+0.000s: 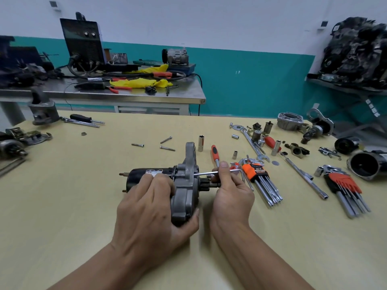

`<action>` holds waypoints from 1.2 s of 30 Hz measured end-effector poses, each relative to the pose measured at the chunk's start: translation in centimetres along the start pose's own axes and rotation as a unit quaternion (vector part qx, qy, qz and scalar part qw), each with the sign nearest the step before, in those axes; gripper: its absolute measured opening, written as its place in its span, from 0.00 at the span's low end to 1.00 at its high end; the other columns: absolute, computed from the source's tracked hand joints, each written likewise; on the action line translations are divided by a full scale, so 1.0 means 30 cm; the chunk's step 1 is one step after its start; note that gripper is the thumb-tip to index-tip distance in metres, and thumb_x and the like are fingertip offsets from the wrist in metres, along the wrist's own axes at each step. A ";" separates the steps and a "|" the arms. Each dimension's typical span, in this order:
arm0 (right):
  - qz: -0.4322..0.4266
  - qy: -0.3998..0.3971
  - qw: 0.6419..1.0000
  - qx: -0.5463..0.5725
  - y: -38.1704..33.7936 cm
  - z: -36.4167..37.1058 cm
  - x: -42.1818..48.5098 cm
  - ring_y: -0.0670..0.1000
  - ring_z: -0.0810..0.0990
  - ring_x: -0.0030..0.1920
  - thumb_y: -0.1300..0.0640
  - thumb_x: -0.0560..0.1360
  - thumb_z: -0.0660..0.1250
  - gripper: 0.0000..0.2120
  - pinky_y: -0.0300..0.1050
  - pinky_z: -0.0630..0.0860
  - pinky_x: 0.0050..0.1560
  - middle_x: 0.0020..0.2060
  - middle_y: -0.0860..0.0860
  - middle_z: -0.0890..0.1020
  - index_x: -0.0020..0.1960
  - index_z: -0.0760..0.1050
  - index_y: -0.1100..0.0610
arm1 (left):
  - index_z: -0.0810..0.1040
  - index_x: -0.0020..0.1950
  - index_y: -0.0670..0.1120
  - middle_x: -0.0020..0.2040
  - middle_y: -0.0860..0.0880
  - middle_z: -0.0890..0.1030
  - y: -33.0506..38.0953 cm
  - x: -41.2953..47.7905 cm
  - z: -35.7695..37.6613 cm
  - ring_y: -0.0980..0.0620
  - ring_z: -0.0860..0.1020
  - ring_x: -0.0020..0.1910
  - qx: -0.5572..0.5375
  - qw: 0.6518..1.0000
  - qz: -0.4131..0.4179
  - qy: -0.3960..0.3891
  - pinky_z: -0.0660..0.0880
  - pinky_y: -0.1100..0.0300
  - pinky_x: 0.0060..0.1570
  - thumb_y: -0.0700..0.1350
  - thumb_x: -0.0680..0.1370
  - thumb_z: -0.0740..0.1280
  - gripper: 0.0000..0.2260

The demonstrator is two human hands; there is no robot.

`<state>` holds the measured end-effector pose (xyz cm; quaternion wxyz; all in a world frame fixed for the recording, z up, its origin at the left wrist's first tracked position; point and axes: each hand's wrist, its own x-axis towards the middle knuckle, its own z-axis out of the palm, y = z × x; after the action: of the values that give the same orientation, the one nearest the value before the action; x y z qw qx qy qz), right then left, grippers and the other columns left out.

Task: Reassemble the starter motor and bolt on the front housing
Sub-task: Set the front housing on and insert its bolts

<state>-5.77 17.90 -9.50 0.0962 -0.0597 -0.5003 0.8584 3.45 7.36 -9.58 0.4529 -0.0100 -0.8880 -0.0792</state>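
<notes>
So that starter motor (146, 174) is steadied on its side at table (83, 206) middle, left hand (146, 210) grip is wrapped round body; hex key (206, 173) is pinched by right hand (230, 195), tip seated at front housing (189, 155) bolt.

Dull grey cast-metal front housing (190, 158), glossy black motor body (138, 174), matt smooth tabletop (83, 206)

Bare table (79, 201) was left to the left of the motor (184, 185) and at the near right corner, where a hand could be passed freely. Behind the motor the way was narrowed by three loose bolts (167, 148), an upright socket (201, 143) and a red-handled driver (215, 152). To the right, room was taken up by two hex key sets (258, 181), a long bar (303, 175) and scattered sockets (235, 154)
</notes>
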 end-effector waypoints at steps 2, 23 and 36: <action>-0.014 0.009 1.000 -0.018 0.001 0.006 0.004 0.41 0.72 0.26 0.57 0.76 0.72 0.20 0.28 0.70 0.30 0.22 0.43 0.76 0.25 0.81 0.51 | 0.70 0.46 0.46 0.42 0.50 0.74 0.020 -0.007 -0.013 0.47 0.69 0.42 -0.006 0.998 -0.032 -0.051 0.66 0.56 0.40 0.62 0.66 0.68 0.22; -0.065 -0.089 0.964 -0.242 -0.189 -0.279 -0.009 0.46 0.71 0.27 0.47 0.77 0.67 0.21 0.38 0.67 0.31 0.25 0.47 0.76 0.30 0.77 0.59 | 0.86 0.52 0.53 0.52 0.63 0.81 0.022 0.284 0.060 0.55 0.56 0.71 -0.128 0.937 0.038 -0.323 0.67 0.54 0.65 0.56 0.80 0.65 0.12; 0.027 -0.309 0.828 -0.467 -0.272 -0.194 0.153 0.47 0.66 0.21 0.49 0.82 0.61 0.25 0.36 0.63 0.24 0.20 0.50 0.71 0.28 0.74 0.57 | 0.85 0.54 0.53 0.53 0.64 0.80 0.014 0.272 0.066 0.55 0.55 0.70 -0.107 0.942 0.046 -0.316 0.62 0.58 0.65 0.55 0.81 0.64 0.11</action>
<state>-8.22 27.78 -5.31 -0.1259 0.1580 -0.8431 0.4983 -2.91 7.64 -4.09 0.1486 -0.1242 -0.9702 -0.1458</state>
